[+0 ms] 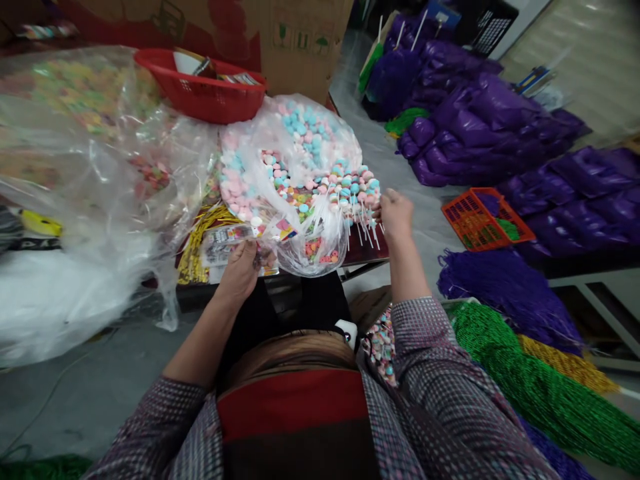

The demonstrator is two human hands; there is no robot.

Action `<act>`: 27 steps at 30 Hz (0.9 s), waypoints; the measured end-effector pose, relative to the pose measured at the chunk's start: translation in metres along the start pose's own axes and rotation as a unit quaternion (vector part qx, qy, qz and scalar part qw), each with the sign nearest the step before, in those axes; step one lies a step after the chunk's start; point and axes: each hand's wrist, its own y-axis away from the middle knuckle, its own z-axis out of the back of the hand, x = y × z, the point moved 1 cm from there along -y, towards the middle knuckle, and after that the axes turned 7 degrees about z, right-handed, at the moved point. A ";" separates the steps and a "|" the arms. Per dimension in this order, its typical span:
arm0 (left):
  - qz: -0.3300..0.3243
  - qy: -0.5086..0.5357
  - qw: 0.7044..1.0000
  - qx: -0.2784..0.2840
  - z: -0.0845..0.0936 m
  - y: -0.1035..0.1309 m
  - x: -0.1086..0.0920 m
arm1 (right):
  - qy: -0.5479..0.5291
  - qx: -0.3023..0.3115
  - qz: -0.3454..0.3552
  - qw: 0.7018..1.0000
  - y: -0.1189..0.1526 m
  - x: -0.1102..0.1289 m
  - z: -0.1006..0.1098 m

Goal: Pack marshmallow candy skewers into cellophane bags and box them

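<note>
My left hand (243, 268) is closed, thumb against fingers, on the edge of a clear plastic bag with a colourful print (286, 230). Under and beside it lies a stack of flat printed packets (227, 243). At the right end of the table, my right hand (397, 212) has curled fingers beside a bunch of candy sticks (353, 187), pink, blue and white sweets on white sticks. What its fingertips grip is too small to make out. Between my hands sits a clear bag of ring-shaped sweets (320, 250). Behind it, a large open bag holds pink and blue sweets (310, 127).
A red basket (200, 97) stands at the back, before a cardboard box (305, 47). Large clear bags of sweets (100, 147) fill the left. Gold tinsel ties (193, 250) lie nearby. Purple packages (480, 127), an orange basket (487, 219) and green tinsel (540, 380) are at right.
</note>
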 end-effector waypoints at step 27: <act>0.089 -0.028 0.990 0.104 0.025 -0.005 -0.014 | -0.284 0.153 -0.066 0.944 0.147 0.084 0.030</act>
